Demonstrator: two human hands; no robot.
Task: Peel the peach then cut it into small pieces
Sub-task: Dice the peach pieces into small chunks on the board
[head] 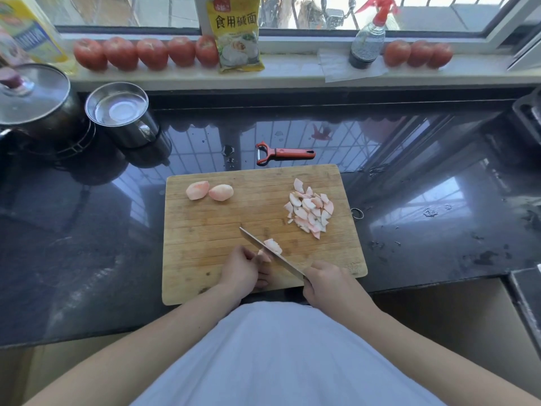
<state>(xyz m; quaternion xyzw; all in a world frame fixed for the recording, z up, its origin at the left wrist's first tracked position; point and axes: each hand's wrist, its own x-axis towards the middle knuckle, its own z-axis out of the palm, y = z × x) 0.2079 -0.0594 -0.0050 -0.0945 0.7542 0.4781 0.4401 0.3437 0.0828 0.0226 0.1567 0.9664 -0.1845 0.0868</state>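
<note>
Our left hand [238,271] is hiding part of the peach wedge [271,247] we are pinching on the wooden cutting board [205,230], fingers curled onto it. Our right hand [323,284] is wrapping closed around the knife [269,252] handle, which it is covering; the thin steel blade is lying across the wedge. Small pale-pink pieces [310,210] are heaping at the right, two smooth peeled chunks [209,191] sitting far left.

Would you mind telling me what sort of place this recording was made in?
Most likely a home kitchen. A wooden cutting board with cut peach pieces lies on a dark glossy countertop, a lidded pot stands at the back left, and tomatoes line the windowsill.
</note>
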